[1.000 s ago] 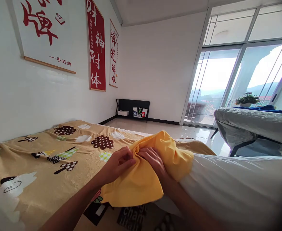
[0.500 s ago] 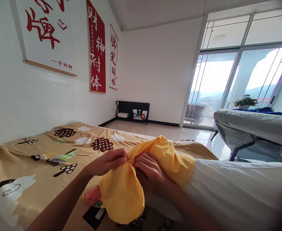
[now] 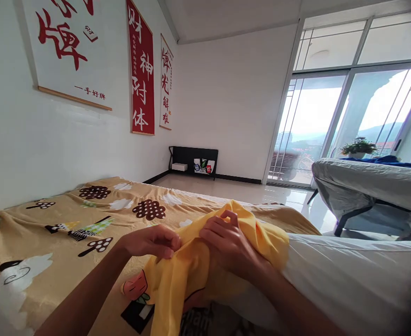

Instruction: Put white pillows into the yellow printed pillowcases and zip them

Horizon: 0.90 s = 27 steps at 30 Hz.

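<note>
Yellow cloth (image 3: 170,289) lies bunched over the bed in front of me, with one flap hanging toward the near edge and a dark printed line on it. At its left side my left hand (image 3: 151,240) pinches the fabric between thumb and curled fingers. My right hand (image 3: 226,240) grips the gathered middle, fingers bent into the folds; its thumb is hidden. The rest of the cloth spreads to the right, behind my right wrist. Under it is a tan blanket (image 3: 117,228) printed with sheep, trees and a pink carrot-like figure.
A white bedsheet (image 3: 345,275) covers the bed at right. Beyond stands a plastic-covered piece of furniture (image 3: 373,179) with a potted plant (image 3: 357,147). A low black shelf (image 3: 187,161) is by the far wall; scrolls (image 3: 142,70) hang on the left wall.
My left hand has shifted slightly left and down, apart from my right hand. My right hand has risen a little with its fingers in the cloth. The near flap has narrowed and hangs lower.
</note>
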### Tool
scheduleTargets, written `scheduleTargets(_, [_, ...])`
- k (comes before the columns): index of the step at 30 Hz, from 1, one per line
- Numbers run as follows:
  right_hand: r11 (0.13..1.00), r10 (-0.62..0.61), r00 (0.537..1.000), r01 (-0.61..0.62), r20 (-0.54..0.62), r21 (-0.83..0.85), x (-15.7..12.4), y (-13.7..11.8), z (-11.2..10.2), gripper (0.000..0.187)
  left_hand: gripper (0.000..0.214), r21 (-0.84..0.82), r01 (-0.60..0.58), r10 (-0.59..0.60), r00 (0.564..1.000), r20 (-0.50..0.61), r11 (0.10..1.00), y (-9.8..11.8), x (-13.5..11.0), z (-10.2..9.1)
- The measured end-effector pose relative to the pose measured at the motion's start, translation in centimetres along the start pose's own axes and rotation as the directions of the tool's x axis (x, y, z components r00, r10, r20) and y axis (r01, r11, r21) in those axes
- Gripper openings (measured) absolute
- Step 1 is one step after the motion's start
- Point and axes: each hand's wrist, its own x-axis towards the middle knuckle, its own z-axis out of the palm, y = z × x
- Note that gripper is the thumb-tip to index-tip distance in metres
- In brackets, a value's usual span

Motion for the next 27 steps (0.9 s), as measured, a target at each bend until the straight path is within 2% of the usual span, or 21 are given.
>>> scheduleTargets(3, [0.998, 0.068, 0.978, -0.069, -0.197, -0.001, 0.1, -0.1, -1.1, 0.016, 0.041, 0.083, -0.106, 0.113, 0.99, -0.083, 0.991, 0.8, 0.0, 0.0])
scheduleTargets(5, [0.993, 0.099, 0.955, -0.112, -0.28, -0.03, 0.0, 0.0, -1.7, 0.013, 0.041, 0.123, -0.143, 0.157, 0.981, -0.115, 0.982, 1.0, 0.2, 0.0])
scheduleTargets(6, [0.991, 0.113, 0.955, -0.13, -0.275, -0.043, -0.1, 0.2, -1.9, 0.014, 0.041, 0.141, -0.142, 0.16, 0.979, -0.13, 0.98, 1.1, 0.3, 0.1])
scheduleTargets(10, [0.984, 0.174, 0.982, -0.177, -0.077, -0.032, -0.7, 1.1, -2.2, 0.021, 0.039, 0.301, -0.012, 0.096, 0.959, -0.266, 0.953, 1.6, 0.5, 1.4])
scheduleTargets(11, [0.981, 0.189, 0.979, -0.192, -0.075, -0.029, -0.9, 1.3, -2.2, 0.02, 0.038, 0.358, 0.022, 0.1, 0.942, -0.32, 0.934, 1.9, 0.5, 1.9])
scheduleTargets(13, [0.973, 0.218, 0.964, -0.226, -0.151, -0.039, -1.1, 1.6, -2.3, 0.016, 0.035, 0.446, 0.067, 0.139, 0.9, -0.413, 0.892, 2.4, 0.5, 2.8])
scheduleTargets(15, [0.974, 0.208, 0.967, -0.218, -0.144, -0.059, -1.2, 1.6, -2.3, 0.017, 0.034, 0.479, 0.076, 0.168, 0.878, -0.447, 0.874, 2.8, 0.5, 3.4])
scheduleTargets(18, [0.98, 0.165, 0.983, -0.172, -0.075, -0.097, -1.2, 1.3, -2.2, 0.021, 0.032, 0.429, 0.061, 0.156, 0.879, -0.451, 0.901, 2.5, 1.1, 3.2])
scheduleTargets(21, [0.973, 0.191, 0.971, -0.207, -0.141, -0.106, -1.2, 1.2, -2.2, 0.018, 0.033, 0.291, 0.043, 0.098, 0.886, -0.453, 0.956, 1.4, 1.8, 2.3])
scheduleTargets(24, [0.976, 0.179, 0.977, -0.191, -0.112, -0.104, -1.6, 1.3, -2.1, 0.019, 0.036, 0.166, 0.037, 0.019, 0.947, -0.321, 0.985, 0.3, 2.0, 1.5])
scheduleTargets(27, [0.972, 0.205, 0.973, -0.214, -0.102, -0.096, -2.2, 1.5, -1.8, 0.018, 0.038, 0.091, -0.002, 0.022, 0.976, -0.218, 0.996, -0.1, 1.4, 1.1])
